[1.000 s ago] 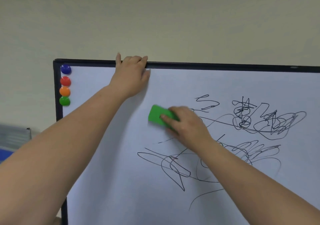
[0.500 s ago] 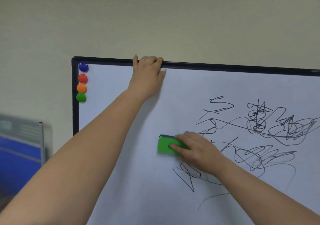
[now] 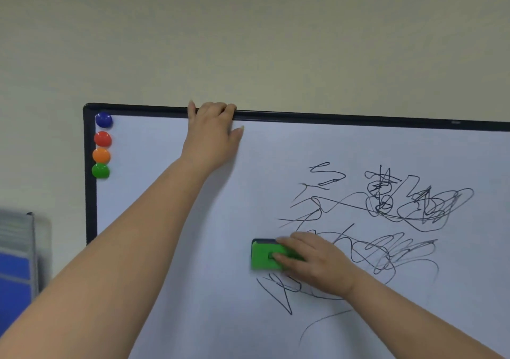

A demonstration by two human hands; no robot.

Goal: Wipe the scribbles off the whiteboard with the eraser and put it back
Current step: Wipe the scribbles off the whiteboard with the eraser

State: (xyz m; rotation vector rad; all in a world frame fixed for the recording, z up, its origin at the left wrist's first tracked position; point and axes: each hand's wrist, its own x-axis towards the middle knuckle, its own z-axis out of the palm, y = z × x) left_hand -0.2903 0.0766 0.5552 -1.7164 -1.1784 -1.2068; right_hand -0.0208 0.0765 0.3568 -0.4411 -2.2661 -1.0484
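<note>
Right hand point(image 3: 311, 264) presses green eraser point(image 3: 265, 255) flat on whiteboard point(image 3: 165, 193); grip pinches its right half, left half protrudes past fingertips. Eraser sits at left edge of scribbles point(image 3: 386, 220). Left hand point(image 3: 211, 135) curled tight over top frame point(image 3: 331, 117).

Bare, sleeveless forearms point(image 3: 132, 262); unadorned hands.
</note>
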